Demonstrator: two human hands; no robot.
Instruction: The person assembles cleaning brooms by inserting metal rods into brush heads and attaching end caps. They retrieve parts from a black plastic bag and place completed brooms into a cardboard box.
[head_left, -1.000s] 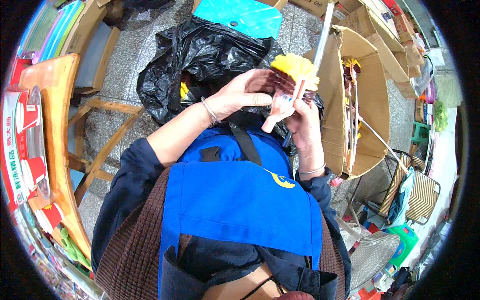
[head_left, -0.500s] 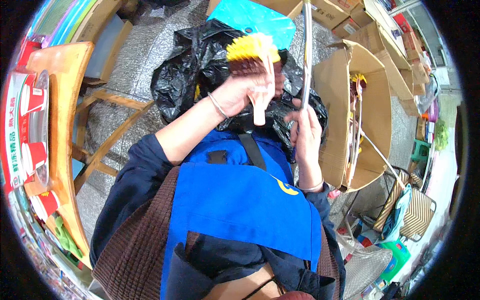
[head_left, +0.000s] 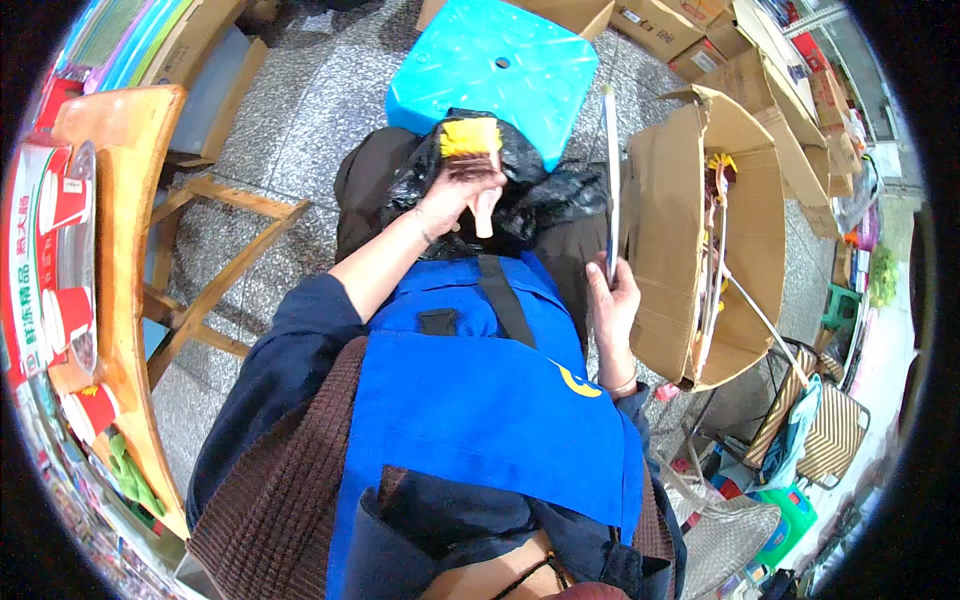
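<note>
My left hand (head_left: 447, 203) is closed around a brush head (head_left: 468, 140) over my lap. Its yellow and brown bristles point away from me, and a pale handle socket sticks out below my fingers. To the right, a slim silvery pole (head_left: 612, 170) stands out from my right hand (head_left: 614, 300), whose fingers are wrapped round its near end. Pole and brush head are apart. Behind the brush head, a crumpled black plastic bag (head_left: 560, 205) lies between my knees, partly hidden by the left hand.
Just ahead is a light blue plastic stool (head_left: 480, 60). An open cardboard box (head_left: 755, 240) with brush heads and sticks in it stands close on the right. On the left are a wooden bench (head_left: 130, 230) with red cups and a wooden frame (head_left: 235, 250). More cartons (head_left: 660, 30) lie at the back.
The black bag has sunk down between my knees, uncovering more of the stool. My left hand has moved slightly left with the brush head; my right hand and the pole have come lower, toward me.
</note>
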